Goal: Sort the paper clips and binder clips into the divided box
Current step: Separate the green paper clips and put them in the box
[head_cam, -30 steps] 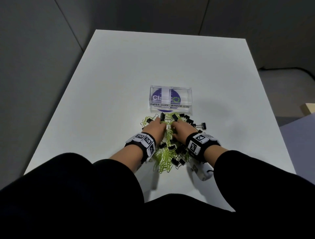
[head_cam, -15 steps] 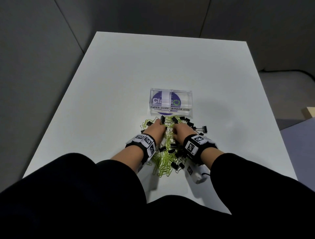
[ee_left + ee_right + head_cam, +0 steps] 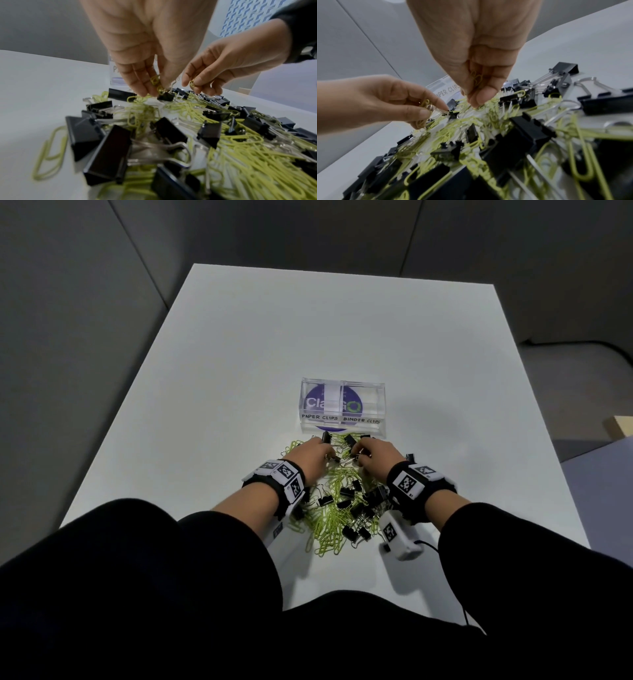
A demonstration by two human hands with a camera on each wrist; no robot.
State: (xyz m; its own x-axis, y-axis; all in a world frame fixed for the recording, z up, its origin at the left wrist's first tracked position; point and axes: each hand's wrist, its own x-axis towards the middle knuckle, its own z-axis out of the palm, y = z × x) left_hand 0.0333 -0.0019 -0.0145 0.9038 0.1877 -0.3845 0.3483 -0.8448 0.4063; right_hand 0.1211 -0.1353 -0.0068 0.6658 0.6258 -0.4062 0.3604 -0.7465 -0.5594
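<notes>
A clear divided box [image 3: 343, 424] stands mid-table, its left half labelled PAPER CLIPS and its right half BINDER CLIPS. Just in front of it lies a mixed pile [image 3: 337, 510] of yellow-green paper clips and black binder clips. Both hands work at the pile's far end. My left hand [image 3: 154, 89] pinches a few paper clips [image 3: 155, 80] and touches the wire handle of a small binder clip [image 3: 165, 96]. My right hand [image 3: 473, 97] holds paper clips [image 3: 476, 78] inside its curled fingers, thumb tip down on the pile. In the head view the left hand [image 3: 325, 455] and right hand [image 3: 358, 457] nearly meet.
The white table [image 3: 342, 330] stretches bare beyond and beside the box. Large binder clips [image 3: 106, 154] lie at the pile's near edge, under the wrists. A white wrist-camera unit [image 3: 399, 537] hangs below the right wrist. A beige object [image 3: 620, 426] sits off the table at right.
Both hands stay at the pile's far end, with their fingertips drawn a little closer together. The head view has shifted slightly.
</notes>
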